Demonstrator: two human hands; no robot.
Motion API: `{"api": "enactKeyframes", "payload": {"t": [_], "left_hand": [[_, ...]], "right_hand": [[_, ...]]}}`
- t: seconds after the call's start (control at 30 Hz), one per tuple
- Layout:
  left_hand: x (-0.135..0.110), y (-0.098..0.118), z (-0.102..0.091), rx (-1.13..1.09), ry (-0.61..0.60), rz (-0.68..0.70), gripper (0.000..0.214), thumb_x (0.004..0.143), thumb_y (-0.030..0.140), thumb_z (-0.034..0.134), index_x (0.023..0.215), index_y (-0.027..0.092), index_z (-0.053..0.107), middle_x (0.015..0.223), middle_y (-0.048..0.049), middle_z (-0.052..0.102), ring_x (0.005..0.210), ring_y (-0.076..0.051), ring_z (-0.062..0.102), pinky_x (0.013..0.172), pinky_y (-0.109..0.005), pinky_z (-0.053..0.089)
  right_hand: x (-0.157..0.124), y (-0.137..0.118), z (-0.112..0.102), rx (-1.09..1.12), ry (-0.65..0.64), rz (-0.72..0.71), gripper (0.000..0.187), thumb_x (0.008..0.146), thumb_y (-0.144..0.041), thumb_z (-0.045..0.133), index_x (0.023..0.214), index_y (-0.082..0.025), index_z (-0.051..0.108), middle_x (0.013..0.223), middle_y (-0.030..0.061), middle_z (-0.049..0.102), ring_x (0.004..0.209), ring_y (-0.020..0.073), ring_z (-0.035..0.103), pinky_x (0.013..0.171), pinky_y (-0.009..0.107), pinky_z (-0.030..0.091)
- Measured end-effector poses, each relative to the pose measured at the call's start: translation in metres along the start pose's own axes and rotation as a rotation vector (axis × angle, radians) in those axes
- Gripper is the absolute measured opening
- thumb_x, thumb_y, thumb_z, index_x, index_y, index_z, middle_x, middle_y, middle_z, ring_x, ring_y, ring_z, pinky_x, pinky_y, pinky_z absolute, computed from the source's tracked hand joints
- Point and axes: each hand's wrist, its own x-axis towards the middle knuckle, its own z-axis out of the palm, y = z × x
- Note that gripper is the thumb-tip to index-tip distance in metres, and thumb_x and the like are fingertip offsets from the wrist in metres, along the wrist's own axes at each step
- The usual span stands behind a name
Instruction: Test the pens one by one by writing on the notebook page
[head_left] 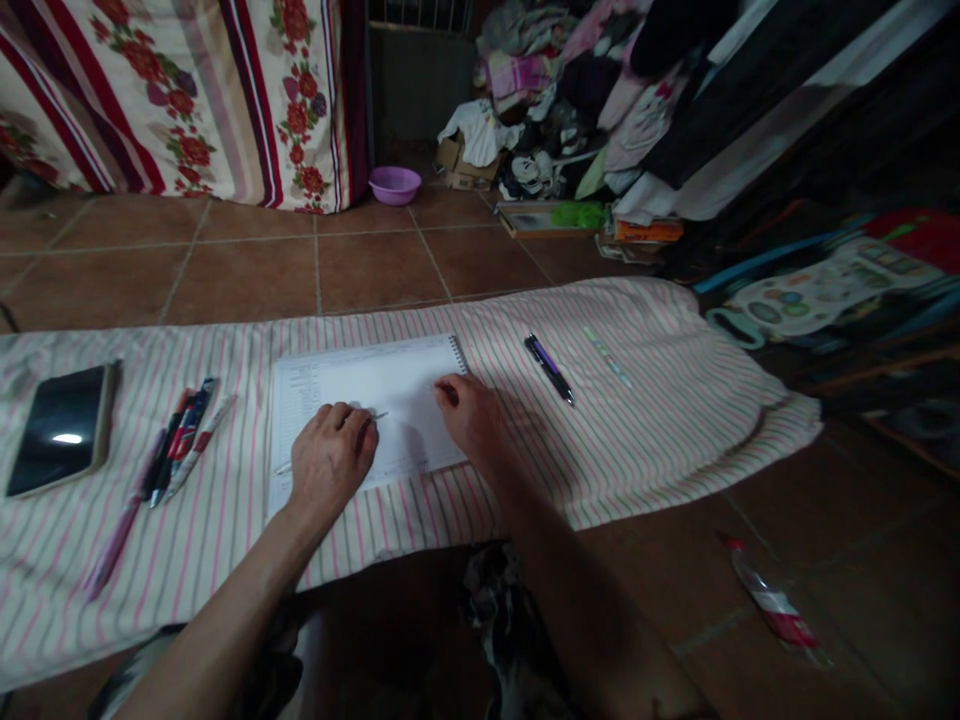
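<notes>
A white spiral notebook (pixel 375 385) lies open on a striped cloth (pixel 600 440) spread over the floor. My left hand (pixel 330 455) rests on the page with its fingers curled round a thin pale pen (pixel 379 414) whose tip pokes out to the right. My right hand (pixel 472 415) lies on the right part of the page, fingers bent, pressing the paper down. A dark purple pen (pixel 549 368) lies on the cloth just right of the notebook.
Several pens (pixel 180 440) and a dark phone (pixel 64 428) lie on the cloth at left. A purple bowl (pixel 395 184), a floral cloth (pixel 187 90) and a heap of clothes (pixel 570 90) stand behind. A red-and-white wrapper (pixel 772 605) lies on the tiles at right.
</notes>
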Motion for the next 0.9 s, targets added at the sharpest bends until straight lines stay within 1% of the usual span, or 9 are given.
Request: {"api": "enactKeyframes", "payload": {"t": [0.13, 0.23, 0.3, 0.37, 0.43, 0.5, 0.63, 0.9], "left_hand": [[0.002, 0.000, 0.000, -0.001, 0.001, -0.019, 0.020, 0.085, 0.027, 0.047, 0.083, 0.017, 0.063, 0.077, -0.0055, 0.061, 0.077, -0.021, 0.054, 0.067, -0.032, 0.042], [0.003, 0.000, 0.000, -0.003, -0.016, -0.026, 0.019, 0.085, 0.028, 0.047, 0.084, 0.018, 0.063, 0.078, -0.0053, 0.061, 0.077, -0.021, 0.054, 0.067, -0.032, 0.042], [0.003, 0.000, 0.000, 0.000, -0.029, -0.032, 0.020, 0.085, 0.028, 0.047, 0.085, 0.018, 0.063, 0.078, -0.0053, 0.061, 0.077, -0.021, 0.054, 0.067, -0.032, 0.042], [0.004, 0.001, 0.000, 0.002, -0.037, -0.033, 0.020, 0.085, 0.029, 0.046, 0.085, 0.018, 0.064, 0.079, -0.0054, 0.061, 0.078, -0.021, 0.054, 0.067, -0.032, 0.042], [0.004, 0.000, 0.000, 0.003, -0.041, -0.030, 0.021, 0.086, 0.029, 0.046, 0.086, 0.018, 0.064, 0.079, -0.0054, 0.061, 0.078, -0.021, 0.053, 0.068, -0.032, 0.042], [0.003, 0.000, 0.000, 0.004, -0.042, -0.028, 0.020, 0.086, 0.028, 0.046, 0.086, 0.018, 0.064, 0.079, -0.0054, 0.061, 0.078, -0.021, 0.053, 0.068, -0.032, 0.041], [0.003, 0.000, -0.001, 0.009, -0.041, -0.017, 0.020, 0.085, 0.028, 0.047, 0.087, 0.018, 0.064, 0.079, -0.0054, 0.061, 0.077, -0.021, 0.053, 0.067, -0.032, 0.041], [0.003, 0.000, -0.001, 0.003, -0.023, 0.001, 0.018, 0.085, 0.026, 0.046, 0.085, 0.018, 0.063, 0.077, -0.0054, 0.061, 0.075, -0.021, 0.052, 0.065, -0.033, 0.040]], "right_hand": [[0.002, 0.001, 0.000, 0.008, -0.020, 0.008, 0.013, 0.078, -0.019, 0.058, 0.088, -0.018, 0.067, 0.086, 0.0059, 0.064, 0.074, 0.0158, 0.060, 0.073, 0.028, 0.047], [0.001, 0.000, 0.002, 0.042, 0.015, -0.030, 0.017, 0.078, -0.020, 0.058, 0.093, -0.018, 0.067, 0.088, 0.0062, 0.061, 0.073, 0.0149, 0.059, 0.072, 0.027, 0.048], [-0.001, -0.003, 0.003, 0.063, 0.050, -0.137, 0.020, 0.079, -0.021, 0.059, 0.097, -0.019, 0.067, 0.090, 0.0064, 0.058, 0.078, 0.0156, 0.058, 0.074, 0.028, 0.048], [-0.004, -0.008, 0.005, 0.088, 0.060, -0.289, 0.020, 0.080, -0.024, 0.059, 0.098, -0.022, 0.068, 0.091, 0.0062, 0.056, 0.084, 0.0166, 0.057, 0.079, 0.029, 0.048], [-0.007, -0.014, 0.008, 0.103, 0.033, -0.402, 0.019, 0.081, -0.025, 0.059, 0.098, -0.024, 0.067, 0.092, 0.0055, 0.055, 0.086, 0.0164, 0.054, 0.080, 0.030, 0.047], [-0.009, -0.020, 0.010, 0.093, -0.007, -0.456, 0.021, 0.080, -0.024, 0.061, 0.100, -0.026, 0.067, 0.095, 0.0050, 0.055, 0.086, 0.0168, 0.052, 0.080, 0.031, 0.047], [-0.010, -0.028, 0.015, 0.084, -0.068, -0.494, 0.024, 0.078, -0.023, 0.064, 0.102, -0.025, 0.065, 0.101, 0.0052, 0.053, 0.089, 0.0171, 0.049, 0.079, 0.031, 0.047], [-0.012, -0.032, 0.022, 0.053, -0.118, -0.507, 0.019, 0.079, -0.019, 0.061, 0.096, -0.024, 0.066, 0.107, 0.0054, 0.051, 0.094, 0.0174, 0.048, 0.080, 0.031, 0.046]]}}
